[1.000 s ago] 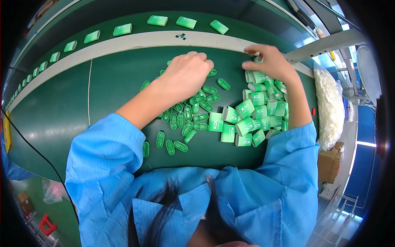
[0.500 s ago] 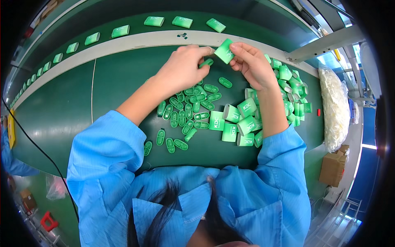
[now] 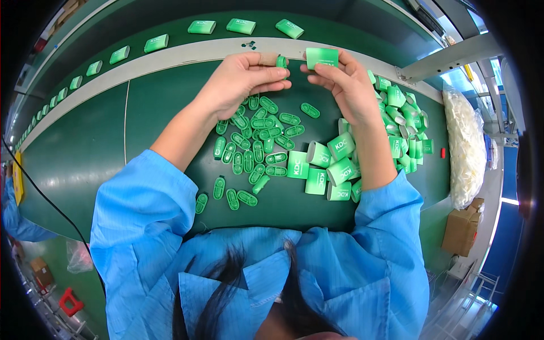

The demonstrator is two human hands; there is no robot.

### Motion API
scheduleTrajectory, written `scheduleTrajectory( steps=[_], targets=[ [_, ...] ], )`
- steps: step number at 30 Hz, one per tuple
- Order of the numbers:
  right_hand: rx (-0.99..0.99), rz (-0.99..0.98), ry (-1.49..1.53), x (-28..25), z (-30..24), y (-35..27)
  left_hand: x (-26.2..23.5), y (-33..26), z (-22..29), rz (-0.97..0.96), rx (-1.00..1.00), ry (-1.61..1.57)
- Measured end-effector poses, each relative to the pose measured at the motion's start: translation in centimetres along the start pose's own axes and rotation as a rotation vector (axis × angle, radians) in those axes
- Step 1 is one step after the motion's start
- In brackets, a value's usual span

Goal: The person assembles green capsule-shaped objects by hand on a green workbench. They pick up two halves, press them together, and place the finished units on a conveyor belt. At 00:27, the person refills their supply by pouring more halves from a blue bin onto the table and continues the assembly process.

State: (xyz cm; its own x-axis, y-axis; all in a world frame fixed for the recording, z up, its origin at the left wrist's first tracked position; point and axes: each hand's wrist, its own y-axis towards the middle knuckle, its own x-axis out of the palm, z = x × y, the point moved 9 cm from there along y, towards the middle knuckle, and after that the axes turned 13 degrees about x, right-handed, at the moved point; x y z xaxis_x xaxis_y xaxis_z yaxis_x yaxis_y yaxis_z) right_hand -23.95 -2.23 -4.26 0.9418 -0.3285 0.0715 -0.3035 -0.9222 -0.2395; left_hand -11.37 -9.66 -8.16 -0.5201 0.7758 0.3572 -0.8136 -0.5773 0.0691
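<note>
Between the thumb and fingers of my left hand (image 3: 238,82) is a small green oval end cap (image 3: 281,61). My right hand (image 3: 352,88) pinches a flat green hollow casing (image 3: 321,56) with pale print, held nearly level. A narrow gap separates cap and casing, both above the far side of the green table. Below the hands lies a loose spread of similar oval caps (image 3: 259,151), most with their recessed side up. Printed casings (image 3: 340,146) lie to their right, some showing open ends. Another heap of casings (image 3: 403,122) sits beyond my right forearm.
A pale rail (image 3: 170,59) borders the table's far edge. Behind it, casings stand spaced in a row on a green belt (image 3: 175,25). At the right are a clear bag of whitish pieces (image 3: 464,150), a metal post (image 3: 453,59) and a cardboard box (image 3: 460,229).
My left hand has raised the cap and turned it toward the casing. My right hand has turned the casing from a tilt to nearly level.
</note>
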Motion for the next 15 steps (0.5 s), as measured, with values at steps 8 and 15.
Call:
scheduleTrajectory(
  steps=[8,15],
  targets=[
    [0.101,0.027,-0.584,0.9,0.3,-0.6,-0.9,0.5,2.3,-0.015,0.212,0.350],
    [0.111,-0.101,-0.127,1.3,1.2,-0.4,-0.5,0.2,1.0,0.003,0.085,0.173]
  ],
)
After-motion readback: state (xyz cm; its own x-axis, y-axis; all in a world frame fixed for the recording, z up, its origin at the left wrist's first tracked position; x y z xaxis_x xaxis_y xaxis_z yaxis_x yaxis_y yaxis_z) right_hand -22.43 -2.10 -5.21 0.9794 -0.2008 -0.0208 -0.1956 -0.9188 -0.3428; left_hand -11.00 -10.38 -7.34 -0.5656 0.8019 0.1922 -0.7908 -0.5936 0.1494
